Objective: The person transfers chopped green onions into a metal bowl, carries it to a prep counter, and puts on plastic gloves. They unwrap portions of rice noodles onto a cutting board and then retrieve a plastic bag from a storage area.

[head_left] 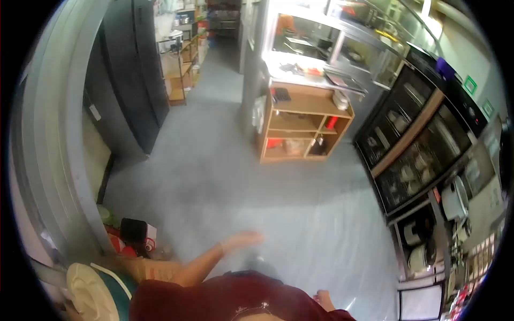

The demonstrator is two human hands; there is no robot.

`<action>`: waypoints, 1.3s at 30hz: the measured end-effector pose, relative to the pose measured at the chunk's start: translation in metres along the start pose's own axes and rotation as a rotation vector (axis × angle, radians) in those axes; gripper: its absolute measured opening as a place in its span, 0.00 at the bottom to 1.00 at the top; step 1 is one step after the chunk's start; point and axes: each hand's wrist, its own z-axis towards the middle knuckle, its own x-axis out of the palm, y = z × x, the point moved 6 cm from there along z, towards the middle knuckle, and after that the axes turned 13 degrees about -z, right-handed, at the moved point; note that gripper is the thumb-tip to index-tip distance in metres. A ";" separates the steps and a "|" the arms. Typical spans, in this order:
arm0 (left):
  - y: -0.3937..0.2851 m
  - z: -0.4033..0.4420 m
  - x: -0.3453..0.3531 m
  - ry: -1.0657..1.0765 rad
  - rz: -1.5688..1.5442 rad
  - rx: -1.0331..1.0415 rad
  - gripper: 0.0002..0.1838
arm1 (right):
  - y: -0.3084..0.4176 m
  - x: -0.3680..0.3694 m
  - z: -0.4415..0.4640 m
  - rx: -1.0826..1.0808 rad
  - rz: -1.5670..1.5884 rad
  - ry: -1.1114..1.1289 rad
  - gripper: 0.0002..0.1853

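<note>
My left hand (pixel 242 241) is stretched out in front of my dark red shirt (pixel 214 297), over the grey floor (pixel 214 187). It is smeared by motion, and its fingers cannot be told apart. Low in the view, at the right side of the shirt, a small part of my right hand (pixel 323 297) shows. Its fingers are too hidden to make out. Nearest to my left arm, at the lower left, are a cardboard box (pixel 158 270) and a green container with a cream lid (pixel 91 294).
Ahead stands a wooden shelf unit (pixel 292 125) beside a glazed partition. A dark glass-doored cabinet (pixel 417 134) and a rack with pots (pixel 420 262) line the right. Dark lockers (pixel 126 69) stand left; a stocked shelf (pixel 179 80) is farther back.
</note>
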 end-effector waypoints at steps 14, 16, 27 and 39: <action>0.069 -0.057 -0.446 -1.066 -0.594 -0.078 0.20 | 0.895 0.360 -0.167 -1.478 -0.462 0.223 0.15; 0.044 -0.031 -0.522 -1.106 -0.541 -0.144 0.20 | 0.919 0.424 -0.127 -1.566 -0.812 0.186 0.18; -0.214 0.230 -0.815 -0.467 -0.152 0.064 0.20 | 0.947 0.339 0.095 -0.669 -1.350 0.315 0.15; -0.197 0.319 -1.116 -0.817 -0.374 -0.075 0.19 | 1.508 0.614 0.056 -0.715 -0.773 0.615 0.11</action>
